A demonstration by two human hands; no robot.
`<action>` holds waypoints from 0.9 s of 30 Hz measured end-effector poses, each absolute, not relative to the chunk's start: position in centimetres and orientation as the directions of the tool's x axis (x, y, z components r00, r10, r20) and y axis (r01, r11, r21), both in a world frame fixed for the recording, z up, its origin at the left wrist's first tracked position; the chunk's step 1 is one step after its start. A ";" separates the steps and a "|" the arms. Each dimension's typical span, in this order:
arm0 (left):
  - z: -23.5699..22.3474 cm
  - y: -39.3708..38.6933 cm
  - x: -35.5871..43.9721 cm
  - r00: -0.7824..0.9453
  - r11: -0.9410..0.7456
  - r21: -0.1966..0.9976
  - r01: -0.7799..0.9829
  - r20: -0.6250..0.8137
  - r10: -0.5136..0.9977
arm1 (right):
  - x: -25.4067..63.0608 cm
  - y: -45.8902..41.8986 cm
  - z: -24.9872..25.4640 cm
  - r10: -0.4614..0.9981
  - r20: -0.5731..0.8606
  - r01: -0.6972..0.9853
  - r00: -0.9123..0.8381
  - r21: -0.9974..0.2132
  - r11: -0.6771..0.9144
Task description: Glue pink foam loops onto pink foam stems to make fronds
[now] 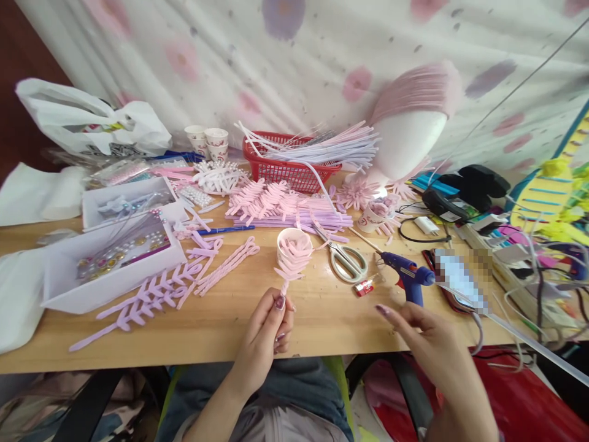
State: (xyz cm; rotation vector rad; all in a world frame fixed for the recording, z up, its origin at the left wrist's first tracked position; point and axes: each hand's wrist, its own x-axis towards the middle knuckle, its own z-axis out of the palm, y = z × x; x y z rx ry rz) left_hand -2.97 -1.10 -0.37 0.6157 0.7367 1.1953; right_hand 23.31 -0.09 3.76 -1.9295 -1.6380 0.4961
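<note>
My left hand (270,325) is closed on the stem of a pink pipe-cleaner leaf (294,264), holding it upright. Behind the leaf stands a paper cup (280,239) with pink pieces in it, partly hidden. Over the front right of the table is my right hand (423,331), with its thumb stretched out and no object visible in it. Some of its fingers are curled and partly hidden. Just beyond it stands a blue glue gun (407,273). Scissors (347,261) with pale handles and a small red-and-white packet (363,288) lie between the cup and the glue gun.
A red basket (289,175) of pipe cleaners stands at the back, beside a white head form (405,141). White boxes (110,261) of beads and purple pipe-cleaner leaves (151,294) are at left. A phone (460,279), cables and a power strip (492,258) crowd the right.
</note>
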 end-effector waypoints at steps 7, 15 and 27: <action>-0.5 -1.2 -2.8 0.121 0.272 0.747 -0.606 -0.251 0.960 | 27.2 2.1 3.3 0.862 0.240 0.851 0.447 -0.411 -0.326; 0.8 -1.6 -2.8 0.062 0.276 0.740 -0.614 -0.303 0.951 | 25.6 5.0 1.5 0.881 0.358 0.902 0.310 -0.402 -0.154; 0.3 -1.1 -2.4 0.076 0.273 0.809 -0.521 -0.274 0.959 | 20.1 0.3 2.0 0.860 0.436 0.481 0.265 -0.833 0.274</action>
